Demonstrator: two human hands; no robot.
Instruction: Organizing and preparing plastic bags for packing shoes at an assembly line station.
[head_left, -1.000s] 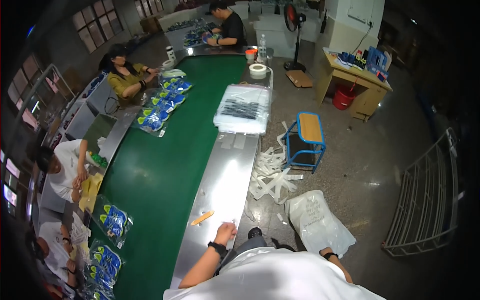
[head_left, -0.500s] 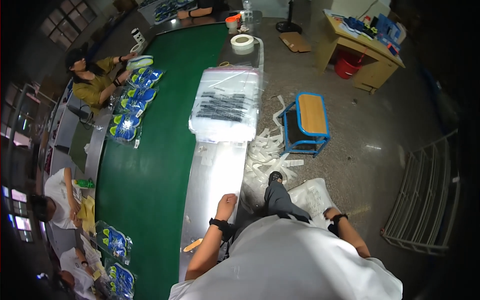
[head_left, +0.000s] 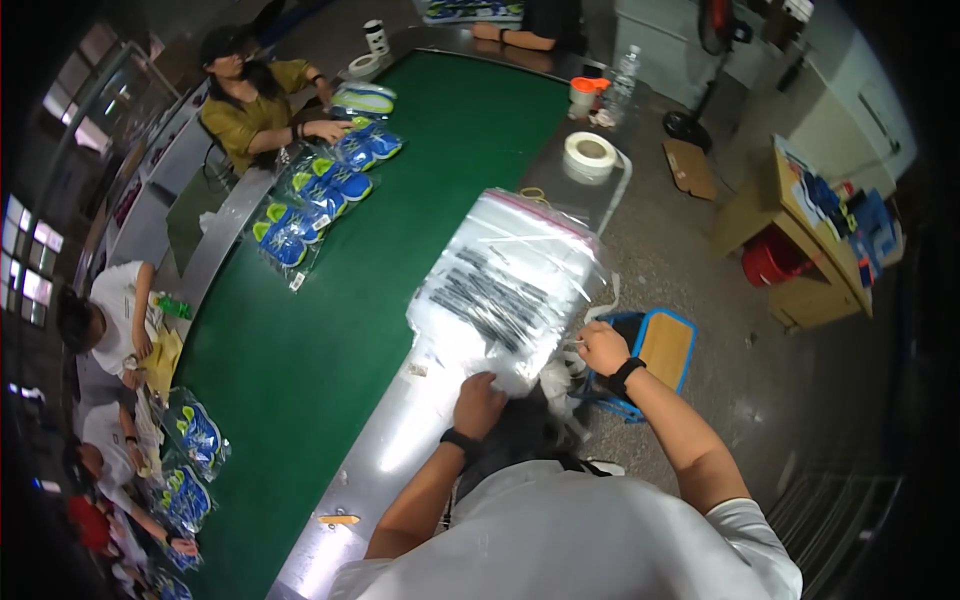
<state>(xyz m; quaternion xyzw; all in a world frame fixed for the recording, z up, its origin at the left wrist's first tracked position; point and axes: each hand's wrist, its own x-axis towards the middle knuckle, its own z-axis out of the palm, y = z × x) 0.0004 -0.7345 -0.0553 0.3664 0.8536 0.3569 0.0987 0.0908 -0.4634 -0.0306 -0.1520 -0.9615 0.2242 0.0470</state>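
Note:
A thick stack of clear plastic bags (head_left: 520, 250) with dark print lies on the metal edge of the bench and overhangs the green belt. My left hand (head_left: 480, 405) is at the stack's near edge, fingers curled against the plastic; what they hold, if anything, is hidden. At the right edge of the stack my right hand (head_left: 603, 350) is closed in a pinch, with a small pale bit at its fingertips that I cannot make out. Beyond the bags stands a roll of white tape or labels (head_left: 590, 156), its loose strip trailing down to the floor.
The green conveyor belt (head_left: 330, 370) runs along my left, carrying bagged blue shoes (head_left: 318, 195). Co-workers sit along its far side. A blue-framed stool (head_left: 668, 345) stands close on my right, beside white strips (head_left: 560, 385) on the floor. Further off are a desk (head_left: 820, 290) and fan (head_left: 690, 125).
Both my hands have moved forward to the stack of bags; the right one came up from beside a white sack on the floor. My view has turned.

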